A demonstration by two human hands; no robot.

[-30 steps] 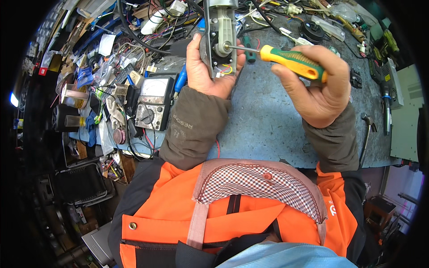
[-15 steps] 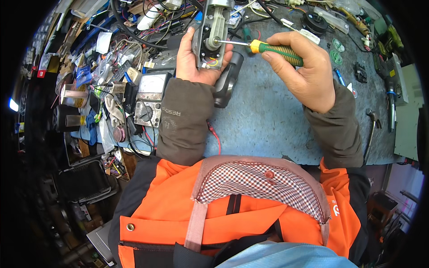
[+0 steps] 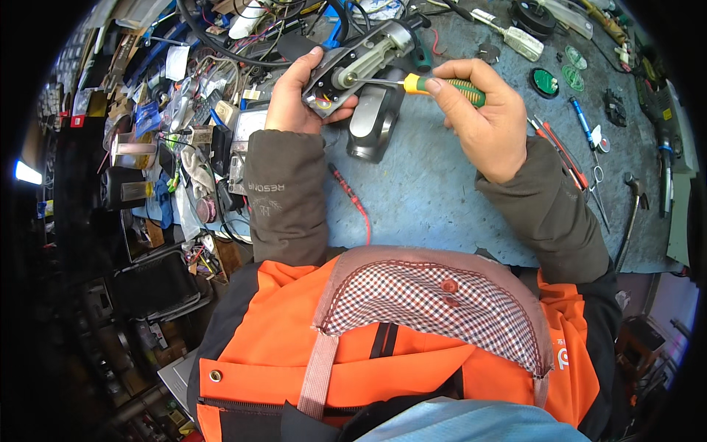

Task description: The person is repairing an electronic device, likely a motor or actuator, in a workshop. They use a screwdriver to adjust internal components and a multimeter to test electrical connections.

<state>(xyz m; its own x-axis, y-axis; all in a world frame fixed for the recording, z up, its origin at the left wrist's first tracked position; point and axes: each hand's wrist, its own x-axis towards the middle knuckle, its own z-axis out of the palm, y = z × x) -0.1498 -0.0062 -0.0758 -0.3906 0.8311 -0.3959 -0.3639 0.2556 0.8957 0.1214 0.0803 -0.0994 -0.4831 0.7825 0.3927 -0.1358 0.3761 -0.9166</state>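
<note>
One opened grey housing (image 3: 361,62) tilted over the far part of the worktop (image 3: 442,199), and the left hand (image 3: 291,99) has it gripped at the near end! Across on the right, the right hand (image 3: 486,121) is closed round a green-and-yellow screwdriver (image 3: 456,90), pointing left, tip at the housing's round joint (image 3: 344,78), though whether it bites a screw is hard to tell from up here. Just to the near side, a black-and-grey cover (image 3: 372,121) lies on the worktop; nearer comes a red probe (image 3: 353,199); away to the right, a hammer (image 3: 630,210).
</note>
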